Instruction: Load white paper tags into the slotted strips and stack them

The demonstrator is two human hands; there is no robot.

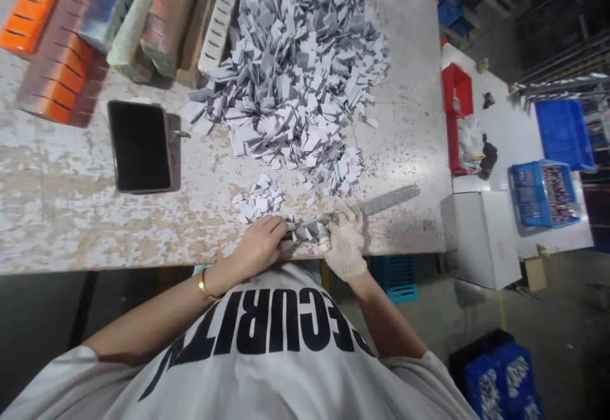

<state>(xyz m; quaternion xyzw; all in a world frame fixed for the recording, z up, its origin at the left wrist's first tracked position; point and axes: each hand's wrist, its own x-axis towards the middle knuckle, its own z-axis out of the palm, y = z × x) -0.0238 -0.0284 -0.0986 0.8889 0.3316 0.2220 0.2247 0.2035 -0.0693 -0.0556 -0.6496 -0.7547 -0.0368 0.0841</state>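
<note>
A long grey slotted strip lies slantwise along the table's front edge, with several small pale flat pieces standing up from it between my hands. My right hand, in a cream knitted glove, is closed around the strip's middle. Bare and with a gold bracelet at the wrist, my left hand has its fingers curled over the strip's left end; the fingertips are partly hidden. Just beyond my left hand is a small heap of white chips. A much larger pile of pale flat pieces spreads behind it.
Several slotted blocks, among them an orange block and a white one, lie at the back left. A dark-screened tablet rests nearer. On the right are a white box, red bins and a blue basket.
</note>
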